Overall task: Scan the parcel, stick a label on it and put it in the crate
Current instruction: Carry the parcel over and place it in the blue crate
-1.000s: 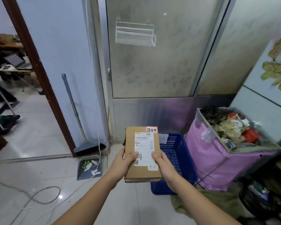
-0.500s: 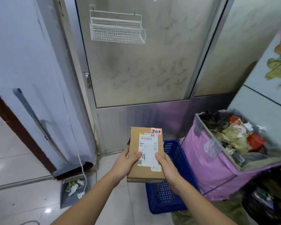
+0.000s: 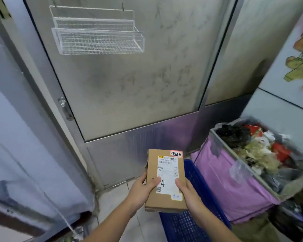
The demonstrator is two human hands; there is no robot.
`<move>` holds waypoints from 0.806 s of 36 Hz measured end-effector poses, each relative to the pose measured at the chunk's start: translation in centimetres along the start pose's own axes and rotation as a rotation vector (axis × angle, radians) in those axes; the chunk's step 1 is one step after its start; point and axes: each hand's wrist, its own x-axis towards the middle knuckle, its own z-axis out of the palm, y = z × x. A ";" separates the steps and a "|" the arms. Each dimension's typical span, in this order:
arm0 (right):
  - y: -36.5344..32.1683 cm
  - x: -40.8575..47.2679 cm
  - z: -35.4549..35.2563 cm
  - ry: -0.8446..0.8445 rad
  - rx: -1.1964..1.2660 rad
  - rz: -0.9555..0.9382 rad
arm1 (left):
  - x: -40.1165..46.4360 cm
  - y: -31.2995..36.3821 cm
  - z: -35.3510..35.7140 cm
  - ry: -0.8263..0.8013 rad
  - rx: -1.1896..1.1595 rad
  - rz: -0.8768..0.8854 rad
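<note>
Head camera frames both hands wrapped around a flat cardboard parcel (image 3: 165, 180), held face-up in front of the body and above the near-left corner of the blue plastic crate (image 3: 187, 226) on the floor. The left hand (image 3: 140, 189) clamps the parcel's left edge with its thumb pressed flat on the white shipping label (image 3: 167, 175); the right hand (image 3: 189, 193) does the same on the right edge, thumb lying on the label's lower right.

Compared with a second ago, the grip and the parcel's attitude are unchanged, but the scene around them has slid: the open doorway and the broom that stood at the left have dropped out of view, the frosted metal door (image 3: 129, 75) with its white wire rack (image 3: 96, 39) fills more of the frame, and the crate now sits lower and closer beneath the parcel. My reading is that the person has stepped or turned toward the crate.

A small red-bordered handwritten sticker (image 3: 176, 153) sits at the parcel's top right corner, so labelling looks done and only the drop remains. The pink-lined rubbish bin (image 3: 234, 186) stands just beside the crate on the right, overfull, so the parcel needs lowering squarely over the blue mesh rather than drifting right.
</note>
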 end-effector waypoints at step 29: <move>9.3 22.7 -12.1 0.100 -0.043 0.230 | 23.3 -12.5 8.9 0.054 -0.048 -0.168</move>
